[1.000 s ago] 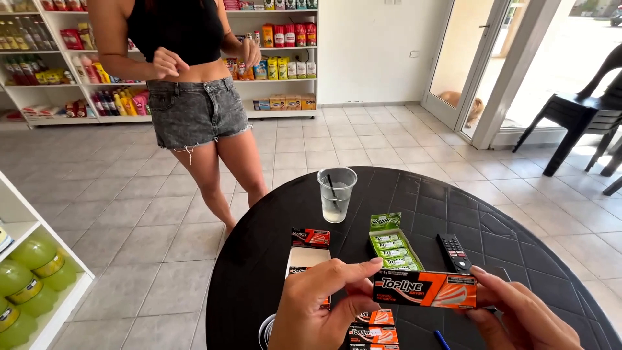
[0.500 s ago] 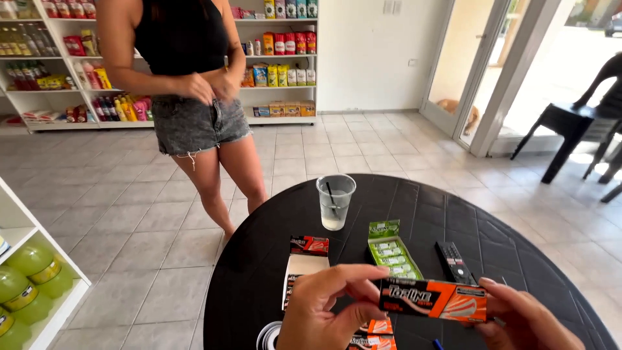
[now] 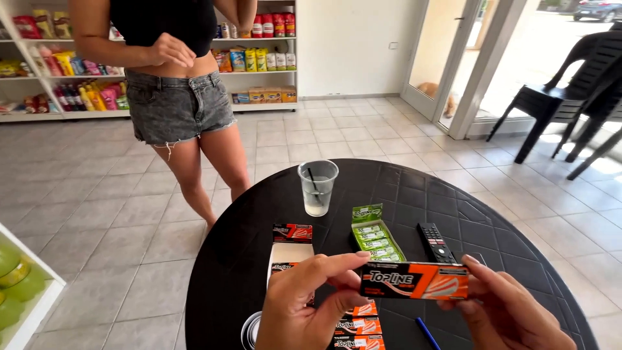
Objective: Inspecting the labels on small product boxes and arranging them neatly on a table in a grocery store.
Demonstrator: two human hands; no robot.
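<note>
Left hand: the left hand (image 3: 311,311) pinches the near end of an orange gum pack (image 3: 414,280), its grip closed on it between thumb and fingers.
Right hand: the right hand (image 3: 512,311) has its grip closed on the pack's other end.
Gum pack: held level above the round black bench (image 3: 505,214), close to the person.
On the bench: a clear plastic cup (image 3: 317,186), an open green gum box (image 3: 377,236), a black remote (image 3: 435,242), and more orange packs (image 3: 359,324) beneath the hands.
Beyond: another person (image 3: 175,97) stands by the shelves (image 3: 265,58).

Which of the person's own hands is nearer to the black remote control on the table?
Right. The right hand is just below the remote control, holding the orange pack's end. The left hand holds the other end, farther left.
</note>
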